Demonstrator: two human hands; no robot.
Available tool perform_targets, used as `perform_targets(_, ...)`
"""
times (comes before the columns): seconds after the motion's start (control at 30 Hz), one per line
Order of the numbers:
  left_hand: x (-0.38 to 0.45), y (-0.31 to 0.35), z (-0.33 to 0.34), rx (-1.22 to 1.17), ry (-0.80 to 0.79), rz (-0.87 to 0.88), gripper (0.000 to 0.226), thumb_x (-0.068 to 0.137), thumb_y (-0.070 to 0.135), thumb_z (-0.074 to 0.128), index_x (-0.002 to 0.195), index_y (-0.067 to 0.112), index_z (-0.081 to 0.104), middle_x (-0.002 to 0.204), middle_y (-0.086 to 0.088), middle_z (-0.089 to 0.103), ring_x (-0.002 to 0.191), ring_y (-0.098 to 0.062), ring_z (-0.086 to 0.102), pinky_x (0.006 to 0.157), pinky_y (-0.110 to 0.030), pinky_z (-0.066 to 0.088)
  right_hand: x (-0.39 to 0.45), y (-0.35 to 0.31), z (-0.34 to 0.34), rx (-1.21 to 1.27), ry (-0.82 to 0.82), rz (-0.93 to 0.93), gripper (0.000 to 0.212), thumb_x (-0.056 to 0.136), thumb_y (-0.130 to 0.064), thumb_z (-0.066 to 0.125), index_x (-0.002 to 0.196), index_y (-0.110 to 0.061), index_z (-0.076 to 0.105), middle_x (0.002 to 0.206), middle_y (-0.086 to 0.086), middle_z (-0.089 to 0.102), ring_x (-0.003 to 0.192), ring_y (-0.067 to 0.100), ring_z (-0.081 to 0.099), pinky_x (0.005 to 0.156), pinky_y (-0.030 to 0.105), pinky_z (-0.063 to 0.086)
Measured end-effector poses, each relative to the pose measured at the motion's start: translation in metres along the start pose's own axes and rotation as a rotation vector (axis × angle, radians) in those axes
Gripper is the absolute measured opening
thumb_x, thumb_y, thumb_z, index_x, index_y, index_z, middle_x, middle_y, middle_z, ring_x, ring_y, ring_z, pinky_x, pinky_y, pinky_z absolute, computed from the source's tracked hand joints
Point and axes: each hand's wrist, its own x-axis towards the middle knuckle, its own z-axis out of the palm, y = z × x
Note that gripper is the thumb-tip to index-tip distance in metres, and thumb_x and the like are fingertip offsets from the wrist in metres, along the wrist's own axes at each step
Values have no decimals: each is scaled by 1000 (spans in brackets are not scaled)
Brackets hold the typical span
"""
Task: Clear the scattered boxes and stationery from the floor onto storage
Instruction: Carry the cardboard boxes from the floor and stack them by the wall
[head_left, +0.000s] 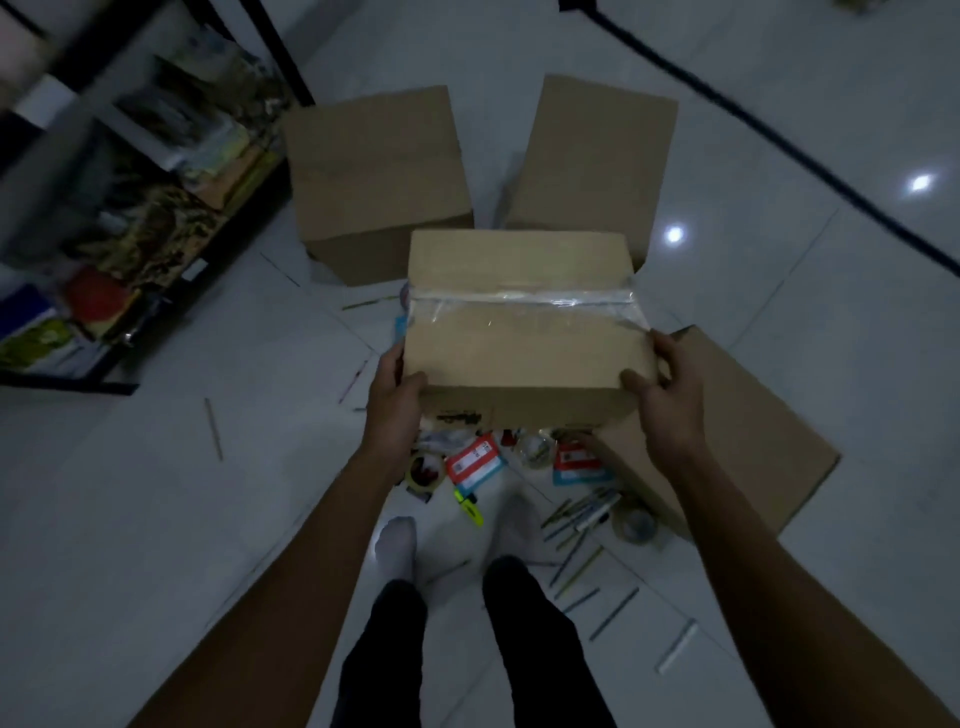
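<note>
- Standing at far left, a dark shelf unit (130, 218) already holds colourful packs; no cardboard box sits on it.
- Gripping the near left corner of a taped cardboard box (524, 322), the left hand (392, 389) carries it above the floor (156, 519).
- Clasping the near right corner is the right hand (660, 395).
- Behind stand two closed boxes (379, 182); flat cardboard (753, 441) lies to the right.
- Tape rolls (426, 470), labelled packets (475, 462) and pens (582, 519) lie scattered by the feet, so most work seems left.

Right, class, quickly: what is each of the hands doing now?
Left hand: grips the taped box at its left edge.
Right hand: grips its right edge.
</note>
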Motion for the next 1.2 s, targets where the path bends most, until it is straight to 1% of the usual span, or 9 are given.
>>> perform_targets(0.17,-107,26,-71,-155,111,35,54,95,2,49,142,27,53,133,5,61,119,-17,58,100,-38,50,-93,-79,-18,-7,-177,-150,52,91,0,63,137,-21,52,132,-3,55,122,17,53,89,23,51)
perform_targets(0.3,-186,35,-129,-258,191,74,50,97,5,51,142,28,54,126,11,62,115,-12,59,89,-30,50,-159,-126,-22,28,-316,-256,55,93,0,63,141,-23,48,138,-4,55,126,17,54,97,32,51)
perform_targets(0.43,-249,35,-174,-362,272,139,47,100,7,50,140,31,54,123,17,62,109,-2,59,85,-25,49,-209,-155,-11,96,-405,-303,64,92,0,65,147,-24,44,143,-6,55,129,11,54,100,29,51)
perform_targets(0.57,-300,26,-215,-439,359,199,46,101,10,49,142,30,53,125,18,62,110,0,59,86,-23,49,-247,-172,12,155,-479,-351,61,92,-3,66,146,-24,47,141,-9,56,130,10,53,111,44,44)
perform_targets(0.73,-363,0,-270,-504,494,266,48,101,8,47,143,29,54,124,18,62,94,11,60,78,-19,47,-321,-180,40,209,-625,-421,53,95,-9,63,137,-38,51,139,-17,56,131,8,51,111,43,43)
perform_targets(0.9,-439,-47,-334,-559,634,320,48,100,3,43,140,26,56,111,24,61,79,21,61,75,-20,46,-410,-162,77,328,-692,-334,80,89,-12,72,153,-36,31,151,-16,43,133,11,46,99,37,49)
perform_targets(1.03,-494,-93,-386,-560,741,317,47,99,2,43,135,28,58,111,24,61,81,21,60,80,-24,49,-473,-134,111,214,-805,-328,57,89,-23,74,142,-24,52,161,-9,32,140,17,43,108,48,47)
perform_targets(1.1,-519,-117,-411,-558,783,315,47,99,3,43,134,29,59,113,25,62,85,20,60,84,-26,50,-509,-121,127,196,-850,-353,53,93,-22,69,143,-21,52,155,-7,43,137,15,47,108,42,48)
perform_targets(1.2,-552,-144,-449,-565,845,318,46,99,3,44,134,29,59,110,27,63,86,20,60,83,-24,50,-568,-111,152,170,-927,-393,36,100,-19,59,136,-24,60,118,-16,72,111,6,65,87,22,55)
